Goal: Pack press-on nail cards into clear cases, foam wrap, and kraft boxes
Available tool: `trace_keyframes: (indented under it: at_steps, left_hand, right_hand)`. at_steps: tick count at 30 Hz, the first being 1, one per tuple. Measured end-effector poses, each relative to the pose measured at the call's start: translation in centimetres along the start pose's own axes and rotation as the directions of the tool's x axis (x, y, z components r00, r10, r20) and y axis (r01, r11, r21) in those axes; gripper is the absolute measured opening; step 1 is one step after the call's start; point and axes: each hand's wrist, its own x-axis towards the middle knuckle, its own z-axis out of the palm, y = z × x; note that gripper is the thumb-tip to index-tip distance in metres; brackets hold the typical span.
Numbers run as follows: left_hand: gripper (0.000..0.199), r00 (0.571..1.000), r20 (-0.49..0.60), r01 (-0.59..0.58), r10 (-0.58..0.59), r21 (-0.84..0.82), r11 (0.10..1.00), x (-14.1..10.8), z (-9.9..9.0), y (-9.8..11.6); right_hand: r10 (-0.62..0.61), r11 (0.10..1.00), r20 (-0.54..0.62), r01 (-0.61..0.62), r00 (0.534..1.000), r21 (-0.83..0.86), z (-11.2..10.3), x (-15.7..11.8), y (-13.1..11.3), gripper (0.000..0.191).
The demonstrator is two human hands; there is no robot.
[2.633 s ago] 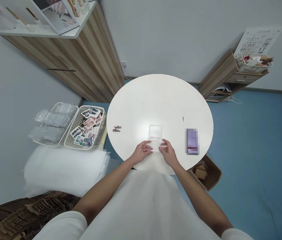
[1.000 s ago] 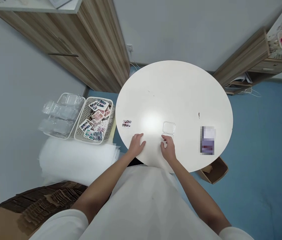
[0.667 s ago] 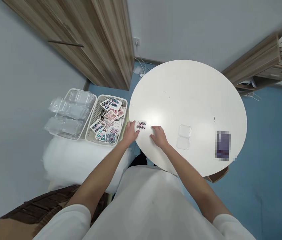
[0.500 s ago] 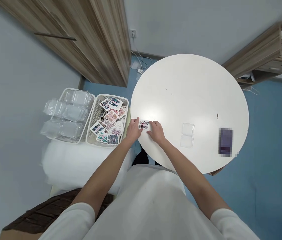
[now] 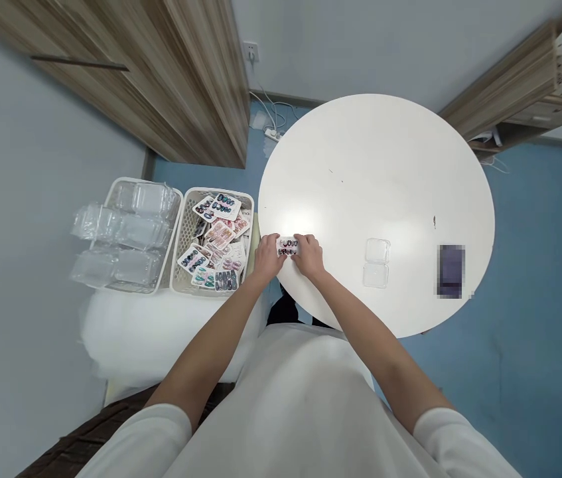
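Near the left edge of the round white table (image 5: pixel 390 159) is a small white card of press-on nails (image 5: pixel 288 246), its dark and pinkish nails set in two rows. The fingers of my left hand (image 5: pixel 267 257) close on the card's left edge. At its right edge, my right hand (image 5: pixel 309 256) grips it between thumb and fingers. To the right lies a clear plastic case (image 5: pixel 377 263), opened flat on the table and apart from both hands.
Left of the table, a white basket (image 5: pixel 177 255) holds many nail cards. Beside it, another basket (image 5: pixel 177 207) is stacked with clear plastic cases (image 5: pixel 136 232). A blurred dark item (image 5: pixel 450 271) lies at the table's right. A wooden cabinet (image 5: pixel 186 79) stands behind the baskets.
My right hand has moved in slightly left and now grips the card's right edge. The left hand and card stay nearly in place. The whole view has shifted a little.
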Motion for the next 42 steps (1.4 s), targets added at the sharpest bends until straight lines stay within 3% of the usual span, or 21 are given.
trace_keyframes:
  at_steps: [6, 14, 18, 24, 30, 36, 42]
  left_hand:
    - [0.051, 1.000, -0.017, -0.004, 0.004, -0.029, 1.000, -0.9, 0.5, 0.5]
    - [0.066, 0.977, 0.046, -0.200, 0.210, -0.163, 0.966, -2.5, 1.7, 3.4]
    - [0.065, 0.950, 0.071, -0.285, 0.303, -0.196, 0.938, -3.9, 4.0, 6.4]
    - [0.065, 0.921, 0.158, -0.329, 0.357, -0.180, 0.927, -5.5, 8.9, 12.2]
    - [0.061, 0.914, 0.208, -0.333, 0.348, -0.104, 0.937, -5.2, 12.3, 15.8]
    - [0.063, 0.943, 0.232, -0.258, 0.237, 0.060, 0.964, -4.2, 12.9, 16.6]
    - [0.063, 0.937, 0.273, -0.242, 0.219, 0.054, 0.969, -3.8, 13.3, 16.5]
  right_hand:
    - [-0.110, 0.979, -0.031, 0.114, 0.993, 0.172, -0.3, -1.2, 1.4, 0.052]
    - [-0.166, 0.932, -0.048, 0.172, 0.985, 0.318, -3.3, -4.6, 5.7, 0.065]
    - [-0.168, 0.930, -0.078, 0.185, 0.983, 0.319, -5.5, -7.5, 9.3, 0.066]
    - [-0.195, 0.939, -0.124, 0.222, 0.973, 0.263, -8.5, -11.5, 16.6, 0.065]
    - [-0.206, 0.945, -0.131, 0.232, 0.970, 0.229, -9.9, -12.2, 21.9, 0.063]
    - [-0.231, 0.957, -0.084, 0.242, 0.969, 0.160, -10.1, -10.8, 23.3, 0.060]
    - [-0.199, 0.969, -0.064, 0.206, 0.978, 0.140, -9.3, -10.2, 23.4, 0.061]
